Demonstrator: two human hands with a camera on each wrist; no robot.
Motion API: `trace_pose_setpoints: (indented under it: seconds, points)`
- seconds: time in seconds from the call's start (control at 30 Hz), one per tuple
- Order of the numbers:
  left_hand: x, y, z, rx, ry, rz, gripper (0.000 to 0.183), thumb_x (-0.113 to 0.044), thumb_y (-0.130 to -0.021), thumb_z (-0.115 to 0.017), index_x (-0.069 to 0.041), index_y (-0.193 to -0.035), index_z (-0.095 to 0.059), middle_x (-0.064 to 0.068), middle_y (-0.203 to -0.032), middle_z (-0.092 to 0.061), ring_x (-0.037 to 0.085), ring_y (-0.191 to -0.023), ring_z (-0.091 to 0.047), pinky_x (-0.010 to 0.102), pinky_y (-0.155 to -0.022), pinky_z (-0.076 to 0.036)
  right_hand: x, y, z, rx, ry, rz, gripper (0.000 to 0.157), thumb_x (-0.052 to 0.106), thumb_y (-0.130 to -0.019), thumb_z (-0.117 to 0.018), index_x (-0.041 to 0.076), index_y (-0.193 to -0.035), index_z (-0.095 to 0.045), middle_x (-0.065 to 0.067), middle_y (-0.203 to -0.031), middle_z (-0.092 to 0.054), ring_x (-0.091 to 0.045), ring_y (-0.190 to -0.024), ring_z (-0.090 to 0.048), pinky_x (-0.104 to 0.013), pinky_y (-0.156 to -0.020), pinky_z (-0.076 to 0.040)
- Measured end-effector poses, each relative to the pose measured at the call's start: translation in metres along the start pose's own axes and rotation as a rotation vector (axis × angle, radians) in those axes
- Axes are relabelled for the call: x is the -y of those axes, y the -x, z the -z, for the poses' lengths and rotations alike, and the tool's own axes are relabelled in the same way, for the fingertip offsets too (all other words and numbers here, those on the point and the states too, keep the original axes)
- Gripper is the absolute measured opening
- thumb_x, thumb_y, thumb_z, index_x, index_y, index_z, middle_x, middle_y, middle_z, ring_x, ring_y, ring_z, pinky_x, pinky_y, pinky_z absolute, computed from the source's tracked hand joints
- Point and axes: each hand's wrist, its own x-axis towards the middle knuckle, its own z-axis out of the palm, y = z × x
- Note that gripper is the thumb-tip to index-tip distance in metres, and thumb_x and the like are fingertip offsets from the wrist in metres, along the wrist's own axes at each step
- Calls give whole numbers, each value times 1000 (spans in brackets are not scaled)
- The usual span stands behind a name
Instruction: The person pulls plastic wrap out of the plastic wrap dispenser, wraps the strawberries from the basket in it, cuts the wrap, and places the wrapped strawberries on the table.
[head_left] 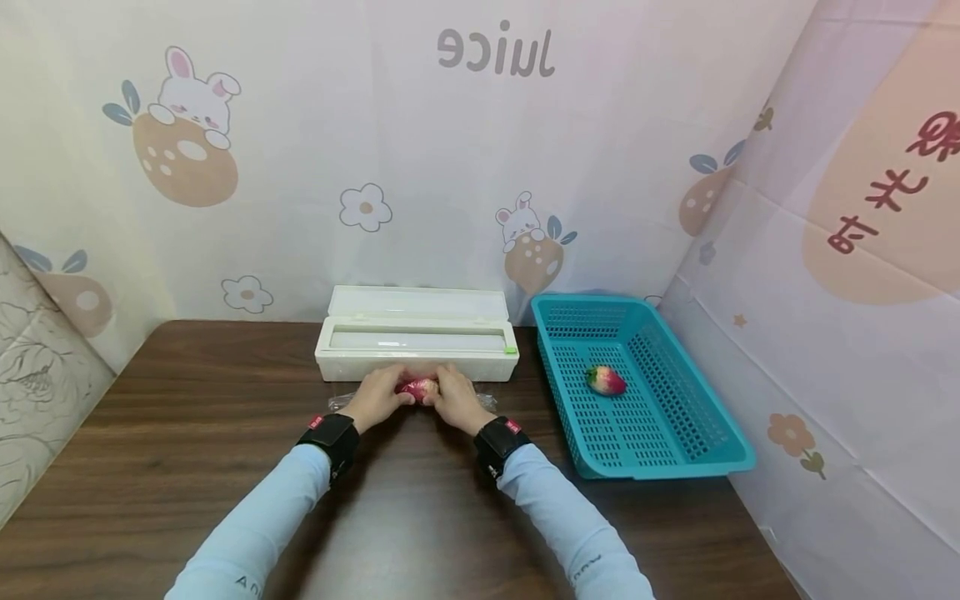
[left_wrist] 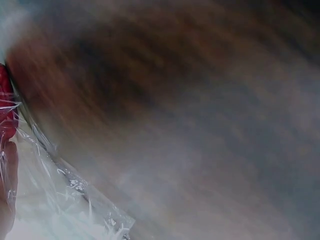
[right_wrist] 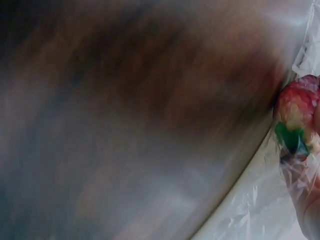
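Observation:
A strawberry (head_left: 418,388) lies between my two hands, at the front of a white cling film dispenser (head_left: 416,367). My left hand (head_left: 377,397) grips its left end and my right hand (head_left: 456,398) its right end. Clear cling film (head_left: 341,402) covers the fruit and sticks out crinkled on both sides. In the right wrist view the strawberry (right_wrist: 295,107) shows its pale shoulder and green leaves under the film. Only a red edge of the strawberry (left_wrist: 6,112) shows in the left wrist view, with loose film (left_wrist: 75,185) below it.
The dispenser's lid (head_left: 420,302) is raised at the back. To the right stands a teal plastic basket (head_left: 558,400) holding another strawberry (head_left: 606,381). All of it is on a dark wooden table (head_left: 187,417), with a printed cloth (head_left: 420,150) hanging behind.

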Motion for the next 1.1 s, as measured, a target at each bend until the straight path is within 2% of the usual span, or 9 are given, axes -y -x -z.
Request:
trace_pose_setpoints:
  seconds: [0.17, 0.33, 0.57, 0.67, 0.83, 0.93, 1.0, 1.1]
  points:
    - [0, -1, 2, -9, 68, 45, 34, -16, -77, -73, -4, -100, -51, 13, -95, -66, 29, -89, -62, 42, -73, -47, -1, 1, -4, -58, -75, -58, 30, 18, -79, -71, 3, -102, -59, -10, -100, -56, -26, -94, -57, -38, -79, -45]
    - [-1, -2, 1, -25, 80, 75, 29, -16, -77, -72, -5, -96, -52, 10, -91, -66, 26, -84, -61, 39, -71, -46, -2, -1, -8, -97, -102, -88, 25, 17, -80, -69, 3, -98, -58, -10, -96, -58, -26, -91, -58, -38, -77, -46]
    - [-2, -5, -1, -9, 74, 135, 22, -17, -78, -71, -8, -90, -55, 8, -82, -64, 21, -73, -56, 35, -66, -43, -5, -6, -9, -83, -138, -112, 22, 15, -79, -70, 1, -94, -62, -11, -95, -60, -25, -91, -58, -36, -78, -46]
    - [1, -6, -2, 1, 83, 145, 22, -18, -78, -71, -8, -89, -56, 8, -83, -64, 20, -74, -56, 34, -66, -43, -7, -8, -8, -70, -134, -105, 21, 14, -79, -70, 1, -93, -63, -12, -95, -61, -26, -92, -58, -37, -79, -46]
    - [5, -6, -3, 18, 110, 136, 22, -17, -78, -72, -7, -91, -57, 8, -87, -65, 21, -81, -58, 35, -70, -45, -8, -9, -7, -44, -103, -80, 21, 15, -79, -71, 1, -94, -63, -11, -95, -61, -25, -94, -58, -37, -82, -45]
    - [2, -5, -2, 6, 76, 113, 25, -16, -78, -72, -6, -97, -59, 10, -93, -66, 23, -87, -61, 38, -74, -47, -9, -9, -6, -28, -98, -58, 23, 16, -79, -70, 1, -95, -63, -12, -96, -60, -25, -95, -57, -37, -83, -45]
    - [-3, -4, -1, -19, 27, 79, 30, -15, -78, -72, -6, -104, -60, 10, -100, -66, 25, -93, -61, 39, -79, -48, -9, -8, -5, -19, -105, -52, 24, 17, -79, -70, 1, -96, -62, -12, -97, -60, -26, -95, -57, -37, -84, -45]
    - [-12, -3, -1, -71, -78, -20, 34, -12, -78, -71, -5, -110, -62, 10, -106, -65, 26, -99, -61, 41, -83, -49, -9, -6, -4, -19, -102, -47, 23, 16, -80, -69, 1, -96, -61, -12, -97, -59, -26, -95, -57, -37, -83, -46]
